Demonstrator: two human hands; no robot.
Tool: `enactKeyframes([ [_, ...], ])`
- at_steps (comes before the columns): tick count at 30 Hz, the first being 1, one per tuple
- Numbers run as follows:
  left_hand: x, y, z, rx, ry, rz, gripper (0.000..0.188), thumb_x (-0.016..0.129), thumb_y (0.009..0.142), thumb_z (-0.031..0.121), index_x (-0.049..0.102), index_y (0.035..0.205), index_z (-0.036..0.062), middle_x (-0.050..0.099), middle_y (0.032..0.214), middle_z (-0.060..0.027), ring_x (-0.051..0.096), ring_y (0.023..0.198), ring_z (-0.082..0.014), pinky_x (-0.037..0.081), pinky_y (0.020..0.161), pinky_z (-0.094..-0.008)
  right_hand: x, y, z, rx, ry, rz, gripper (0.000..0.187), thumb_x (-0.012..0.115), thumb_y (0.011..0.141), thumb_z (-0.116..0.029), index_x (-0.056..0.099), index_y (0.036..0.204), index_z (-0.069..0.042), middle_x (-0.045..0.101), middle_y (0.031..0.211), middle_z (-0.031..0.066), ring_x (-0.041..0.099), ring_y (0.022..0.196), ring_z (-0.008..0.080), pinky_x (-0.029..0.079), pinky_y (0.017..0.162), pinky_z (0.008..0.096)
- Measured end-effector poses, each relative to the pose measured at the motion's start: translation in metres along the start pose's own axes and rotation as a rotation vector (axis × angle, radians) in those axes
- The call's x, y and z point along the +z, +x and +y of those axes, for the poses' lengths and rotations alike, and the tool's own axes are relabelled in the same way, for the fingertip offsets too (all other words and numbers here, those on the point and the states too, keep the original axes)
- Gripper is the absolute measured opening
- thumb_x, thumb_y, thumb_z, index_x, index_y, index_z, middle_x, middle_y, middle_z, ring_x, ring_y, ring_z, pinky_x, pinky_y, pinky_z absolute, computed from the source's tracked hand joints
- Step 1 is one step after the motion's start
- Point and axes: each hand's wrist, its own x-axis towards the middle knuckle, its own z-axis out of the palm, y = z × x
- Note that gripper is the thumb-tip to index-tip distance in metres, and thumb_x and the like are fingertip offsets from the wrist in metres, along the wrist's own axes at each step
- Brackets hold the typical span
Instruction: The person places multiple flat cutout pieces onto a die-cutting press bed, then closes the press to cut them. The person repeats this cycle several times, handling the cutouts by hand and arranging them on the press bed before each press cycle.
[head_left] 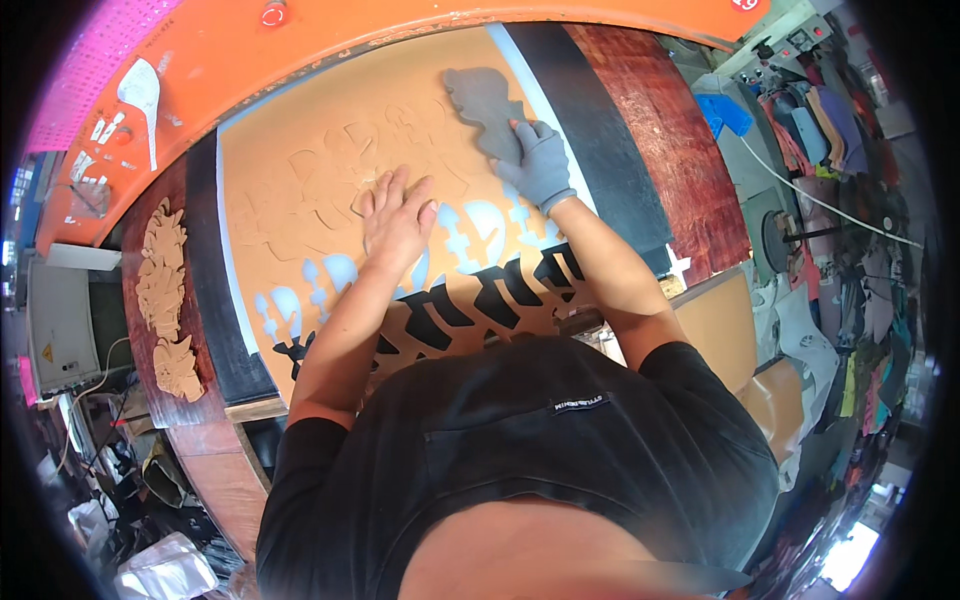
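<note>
A tan leather-like sheet (290, 120) lies across the work surface, with cut outlines over its middle and several cut-out holes along its near part. My left hand (398, 222) is bare and rests on the sheet, fingers stretched out beside the cut outlines. In a grey glove, my right hand (540, 165) grips the near right edge of a grey, wavy-edged cutting die (483, 105). The die sits at the sheet's far right. My fingers partly cover its near end. Pale blue shows through some holes, black through those nearest me.
An orange machine beam (330, 25) with a red button spans the far side. Stacked tan cut pieces (163, 270) lie at the left on a reddish board. Black strips (600, 120) flank the sheet. Coloured material scraps (830, 130) and a blue container (722, 115) are at the right.
</note>
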Motion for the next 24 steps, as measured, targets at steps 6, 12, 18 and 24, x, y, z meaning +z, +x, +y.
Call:
enactKeyframes([
  [6,-0.003,0.0,0.003,0.015,0.001,0.004,0.036,0.054,0.086,0.031,0.058,0.119,0.018,0.041,0.134,-0.0135,0.034,0.125,-0.0303,0.023,0.1,-0.0466,-0.017,-0.007,0.026,0.367,0.587,-0.005,0.062,0.067,0.078,-0.035,0.046,0.125,-0.001,0.05,0.12,0.0183,0.05,0.109,0.0276,0.041,0.091,0.0373],
  [12,-0.004,0.002,0.003,0.007,0.001,-0.035,0.037,0.053,0.086,0.031,0.057,0.12,0.017,0.04,0.136,-0.0133,0.033,0.127,-0.0297,0.022,0.102,-0.0468,-0.054,-0.072,0.052,0.558,0.654,0.304,0.041,0.062,0.084,-0.021,0.053,0.116,0.003,0.061,0.104,0.0139,0.058,0.093,0.0199,0.046,0.084,0.0303],
  [18,-0.001,0.007,-0.002,0.013,-0.095,-0.02,0.038,0.055,0.084,0.029,0.056,0.119,0.0112,0.04,0.135,-0.0156,0.032,0.127,-0.032,0.022,0.102,-0.0489,-0.101,-0.166,0.038,0.302,-0.018,0.156,0.017,0.063,0.078,-0.017,0.06,0.088,-0.003,0.061,0.085,0.0147,0.058,0.077,0.0328,0.045,0.069,0.0389],
  [24,-0.04,-0.014,-0.012,0.063,-0.52,0.066,0.028,0.058,0.084,0.017,0.056,0.109,0.0044,0.049,0.121,-0.0154,0.046,0.111,-0.0304,0.039,0.088,-0.0354,-0.097,-0.199,0.04,0.286,-0.061,0.249,0.007,0.062,0.075,-0.011,0.058,0.074,-0.005,0.059,0.072,0.0122,0.056,0.066,0.0323,0.043,0.06,0.04],
])
